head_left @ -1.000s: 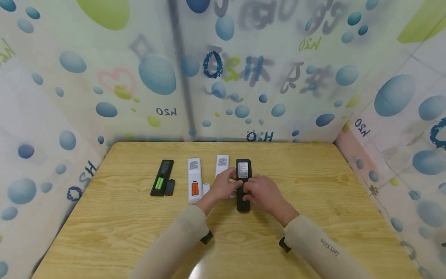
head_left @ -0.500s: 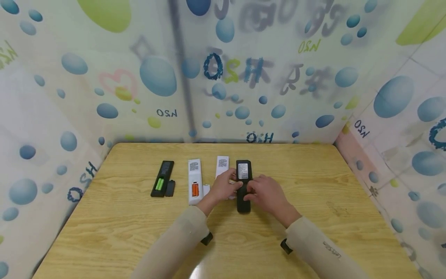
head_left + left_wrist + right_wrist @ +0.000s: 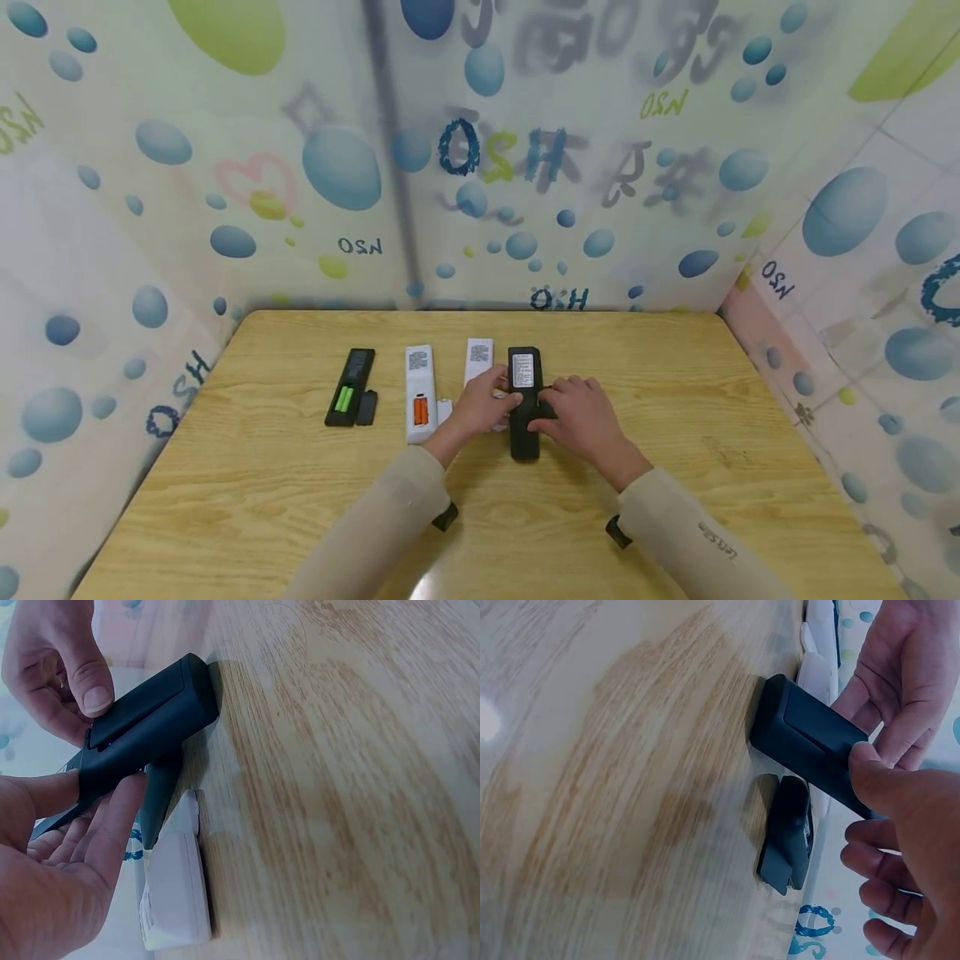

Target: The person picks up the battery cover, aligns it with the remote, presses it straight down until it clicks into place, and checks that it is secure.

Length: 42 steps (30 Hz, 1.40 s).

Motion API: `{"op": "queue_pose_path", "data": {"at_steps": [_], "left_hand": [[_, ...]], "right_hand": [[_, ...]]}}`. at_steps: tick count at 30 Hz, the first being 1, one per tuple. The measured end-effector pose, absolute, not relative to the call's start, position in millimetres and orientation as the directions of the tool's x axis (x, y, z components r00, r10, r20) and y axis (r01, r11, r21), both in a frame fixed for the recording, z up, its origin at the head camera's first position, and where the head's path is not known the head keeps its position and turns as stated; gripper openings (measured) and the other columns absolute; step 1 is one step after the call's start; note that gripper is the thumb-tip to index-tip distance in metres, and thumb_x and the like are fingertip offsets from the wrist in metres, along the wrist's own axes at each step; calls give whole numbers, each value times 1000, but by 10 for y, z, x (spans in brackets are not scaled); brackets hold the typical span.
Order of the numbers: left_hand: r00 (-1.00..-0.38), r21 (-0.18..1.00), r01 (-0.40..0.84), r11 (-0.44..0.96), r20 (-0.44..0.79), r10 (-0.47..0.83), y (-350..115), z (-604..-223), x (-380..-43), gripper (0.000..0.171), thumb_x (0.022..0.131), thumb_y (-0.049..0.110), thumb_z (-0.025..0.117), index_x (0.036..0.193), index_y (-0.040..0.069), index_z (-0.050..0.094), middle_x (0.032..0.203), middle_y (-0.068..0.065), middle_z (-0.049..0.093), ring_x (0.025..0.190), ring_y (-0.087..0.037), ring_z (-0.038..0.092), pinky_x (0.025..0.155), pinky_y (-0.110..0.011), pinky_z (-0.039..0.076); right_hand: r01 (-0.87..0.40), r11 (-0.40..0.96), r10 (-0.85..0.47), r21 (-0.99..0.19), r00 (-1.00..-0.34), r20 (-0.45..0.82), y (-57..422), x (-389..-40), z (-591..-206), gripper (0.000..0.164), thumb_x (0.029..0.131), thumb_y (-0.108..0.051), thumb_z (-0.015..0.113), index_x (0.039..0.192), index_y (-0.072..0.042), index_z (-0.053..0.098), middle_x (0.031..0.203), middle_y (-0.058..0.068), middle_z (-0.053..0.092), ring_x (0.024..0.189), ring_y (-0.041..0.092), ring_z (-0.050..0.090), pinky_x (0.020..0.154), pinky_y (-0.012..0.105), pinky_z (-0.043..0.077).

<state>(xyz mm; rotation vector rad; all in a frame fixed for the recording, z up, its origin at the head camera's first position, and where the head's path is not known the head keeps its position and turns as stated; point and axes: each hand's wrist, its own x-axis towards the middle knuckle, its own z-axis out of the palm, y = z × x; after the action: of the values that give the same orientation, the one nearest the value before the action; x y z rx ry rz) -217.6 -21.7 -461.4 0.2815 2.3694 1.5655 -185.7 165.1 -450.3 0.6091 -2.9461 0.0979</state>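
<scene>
My left hand (image 3: 480, 404) holds a black remote control (image 3: 524, 446) tilted over the table, thumb on one side and fingers on the other. Its label faces up in the head view. In the right wrist view, one end of the remote's battery cover (image 3: 821, 720) stands slightly raised. My right hand (image 3: 922, 832) has its thumb at that raised end, with the other fingers loosely bent below. Beside and below the held remote lies another black remote (image 3: 786, 832), mostly hidden in the head view. A white remote (image 3: 478, 357) is partly hidden behind my left hand.
Farther left on the wooden table (image 3: 262, 500) lie a white remote (image 3: 418, 367) with orange batteries and its cover (image 3: 445, 410), and a black remote (image 3: 358, 367) with green batteries and its cover (image 3: 367, 408). A patterned wall (image 3: 645, 250) borders the table's back edge.
My right hand has shifted slightly to the right and its fingers have spread from the held remote, the thumb staying by the cover. The left hand keeps its hold.
</scene>
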Motion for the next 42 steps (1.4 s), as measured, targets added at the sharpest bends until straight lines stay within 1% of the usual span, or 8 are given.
{"op": "queue_pose_path", "data": {"at_steps": [6, 17, 24, 31, 37, 42], "left_hand": [[-941, 915, 1, 402, -135, 309, -216, -4618, -2174, 30, 94, 11, 63, 123, 8, 55, 108, -15, 64, 85, -22, 71, 63, -30, 60], [-942, 918, 4, 398, -130, 308, -204, -4622, -2174, 30, 95, 11, 62, 124, 9, 55, 110, -15, 64, 87, -22, 70, 64, -31, 60], [-942, 914, -2, 406, -138, 305, -205, -4620, -2170, 30, 95, 12, 62, 125, 10, 55, 111, -14, 65, 88, -22, 70, 65, -31, 60], [-944, 918, 8, 396, -124, 307, -198, -4621, -2162, 30, 95, 11, 62, 123, 9, 55, 108, -15, 64, 87, -22, 70, 64, -31, 60], [-942, 923, 7, 385, -123, 312, -197, -4622, -2157, 30, 95, 11, 62, 124, 8, 54, 109, -16, 65, 85, -22, 71, 65, -32, 61], [-942, 925, -4, 380, -131, 310, -195, -4627, -2161, 29, 95, 10, 61, 123, 9, 55, 109, -16, 64, 87, -22, 71, 65, -32, 61]], "right_hand": [[-393, 918, -384, -48, -914, 130, 1640, -1843, -4504, 51, 83, -56, 68, 115, -16, 70, 111, 4, 69, 103, 25, 60, 92, 45, 46], [-373, 926, -367, -62, -926, 89, 1615, -1848, -4491, 52, 86, -56, 66, 117, -15, 68, 112, 4, 69, 105, 24, 59, 95, 45, 46], [-363, 928, -355, -78, -929, 105, 1605, -1858, -4523, 51, 84, -54, 68, 115, -14, 68, 111, 4, 69, 104, 24, 59, 97, 46, 46], [-342, 935, -332, -94, -937, 105, 1594, -1861, -4543, 50, 84, -53, 69, 112, -13, 69, 109, 4, 69, 102, 24, 59, 94, 44, 46], [-334, 935, -323, -117, -941, 103, 1592, -1851, -4529, 49, 83, -53, 70, 112, -13, 69, 109, 4, 69, 102, 23, 58, 96, 45, 45], [-329, 934, -318, -137, -943, 93, 1591, -1861, -4533, 53, 81, -54, 72, 113, -12, 68, 109, 4, 69, 104, 24, 59, 97, 46, 44]]}}
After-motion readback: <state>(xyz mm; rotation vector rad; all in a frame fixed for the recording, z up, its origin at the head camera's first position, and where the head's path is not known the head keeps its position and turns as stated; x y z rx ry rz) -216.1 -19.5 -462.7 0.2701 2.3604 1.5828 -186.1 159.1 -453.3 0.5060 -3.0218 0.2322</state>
